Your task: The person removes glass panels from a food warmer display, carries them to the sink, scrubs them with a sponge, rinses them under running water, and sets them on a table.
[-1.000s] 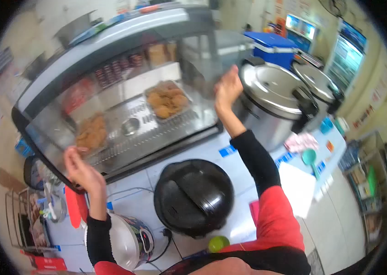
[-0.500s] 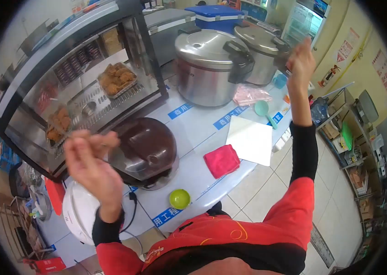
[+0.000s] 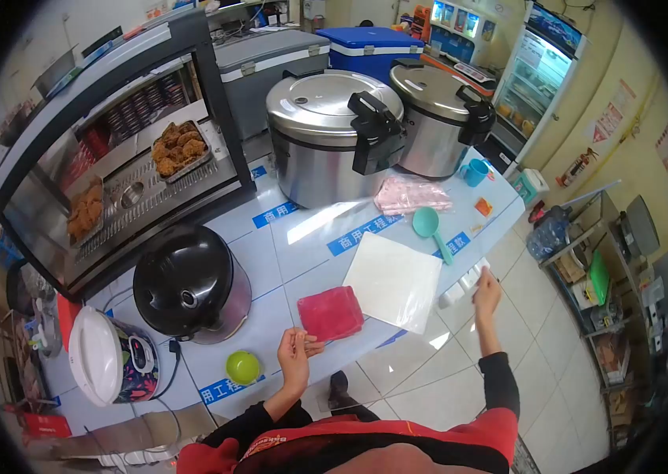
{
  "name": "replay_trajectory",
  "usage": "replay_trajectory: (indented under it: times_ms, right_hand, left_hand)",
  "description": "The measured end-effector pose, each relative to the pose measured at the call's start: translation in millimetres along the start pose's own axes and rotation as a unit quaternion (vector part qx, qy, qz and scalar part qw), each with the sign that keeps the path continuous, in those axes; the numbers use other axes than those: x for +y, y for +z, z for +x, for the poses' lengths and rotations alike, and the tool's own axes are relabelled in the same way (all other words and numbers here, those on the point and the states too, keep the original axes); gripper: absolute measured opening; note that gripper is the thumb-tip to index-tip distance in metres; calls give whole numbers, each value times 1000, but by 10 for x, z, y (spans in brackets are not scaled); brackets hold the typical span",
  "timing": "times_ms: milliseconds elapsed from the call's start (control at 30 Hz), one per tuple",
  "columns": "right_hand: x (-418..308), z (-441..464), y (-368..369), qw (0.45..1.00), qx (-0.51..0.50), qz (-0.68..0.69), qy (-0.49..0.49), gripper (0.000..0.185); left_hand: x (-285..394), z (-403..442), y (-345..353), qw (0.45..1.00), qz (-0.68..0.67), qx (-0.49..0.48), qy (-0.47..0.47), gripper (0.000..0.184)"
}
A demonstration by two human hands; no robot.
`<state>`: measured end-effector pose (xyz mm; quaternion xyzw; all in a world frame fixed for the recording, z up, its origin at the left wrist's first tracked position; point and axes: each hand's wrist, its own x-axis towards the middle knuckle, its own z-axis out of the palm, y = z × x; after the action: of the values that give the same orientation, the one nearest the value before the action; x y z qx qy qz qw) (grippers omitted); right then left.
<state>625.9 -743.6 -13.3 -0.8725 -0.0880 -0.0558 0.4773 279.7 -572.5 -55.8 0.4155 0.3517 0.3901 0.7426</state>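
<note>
My left hand (image 3: 295, 359) is low at the table's front edge, just below the folded red cloth (image 3: 331, 313). Its thumb and forefinger are pinched together; anything between them is too thin or clear to make out. Out past the table edge, my right hand (image 3: 487, 295) is closed with its fingertips together, near a white power strip (image 3: 464, 284). What it grips, if anything, cannot be seen. Between the hands lies a white square sheet (image 3: 393, 278), with a mint-green ladle (image 3: 426, 224) beyond it. A green bowl (image 3: 243, 367) sits left of my left hand.
Two steel cookers (image 3: 330, 166) stand at the back beside a pink plastic package (image 3: 413, 195). A black-lidded cooker (image 3: 182, 284) and a white-lidded pot (image 3: 105, 355) are at left, before a glass display case (image 3: 124, 154) with fried food. Shelves (image 3: 599, 276) line the right.
Both hands have come down from a raised, wide-apart position. The left moved right toward the red cloth; the right dropped to the table's edge. The head view has shifted.
</note>
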Motion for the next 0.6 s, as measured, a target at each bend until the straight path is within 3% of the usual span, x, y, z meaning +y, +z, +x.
replay_trajectory:
  times_ms: [100, 167, 200, 300, 333, 600]
  right_hand:
    - [548, 104, 471, 995, -75, -68, 23, 49]
    - [856, 132, 848, 991, -76, -106, -22, 50]
    - [942, 127, 1007, 985, -68, -142, -63, 50]
    - [1020, 121, 1338, 981, -132, -135, -39, 51]
    - [1001, 130, 1422, 977, -150, -150, -14, 52]
    - [772, 284, 1923, 969, -130, -183, -108, 51]
  left_hand:
    - [-675, 210, -319, 998, 34, 39, -42, 13]
    - [-1171, 403, -650, 976, 205, 60, -31, 13]
    - [-1172, 435, -654, 976, 205, 67, -30, 13]
    - [-1176, 555, -685, 986, 120, 85, -73, 12]
    - [-1199, 619, -714, 982, 138, 94, -84, 12]
    - [-1375, 999, -902, 969, 205, 83, -108, 12]
